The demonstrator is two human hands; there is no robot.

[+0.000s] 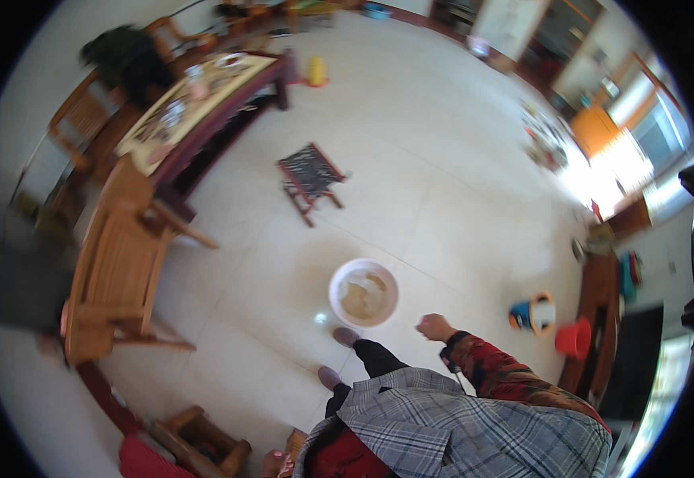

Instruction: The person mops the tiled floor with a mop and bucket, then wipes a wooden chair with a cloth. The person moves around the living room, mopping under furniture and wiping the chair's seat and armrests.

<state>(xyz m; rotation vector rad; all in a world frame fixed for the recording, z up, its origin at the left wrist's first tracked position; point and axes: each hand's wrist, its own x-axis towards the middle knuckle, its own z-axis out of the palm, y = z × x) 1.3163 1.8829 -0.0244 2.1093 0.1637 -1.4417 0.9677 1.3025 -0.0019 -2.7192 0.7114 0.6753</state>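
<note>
My right hand (pixel 436 327) is held out over the floor, its fingers curled in and nothing visible in them. To its left, a round pale pink basin (pixel 396 296) stands on the floor with cloudy water and something brownish inside. Low at the frame's lower edge, my left hand (pixel 275 463) is partly cut off and bent around a brown wooden piece (pixel 296 440); what that piece belongs to is hidden by my plaid garment (pixel 458 414). My shoes (pixel 346 337) are close to the basin.
A low folding stool (pixel 310 170) stands beyond the basin. Leftward are a wooden chair (pixel 128 263), a long cluttered table (pixel 239 78) and a person bending (pixel 128 64). At right stand a red bucket (pixel 572 339) and a blue-orange bucket (pixel 521 316). A wooden stool (pixel 196 438) sits lower left.
</note>
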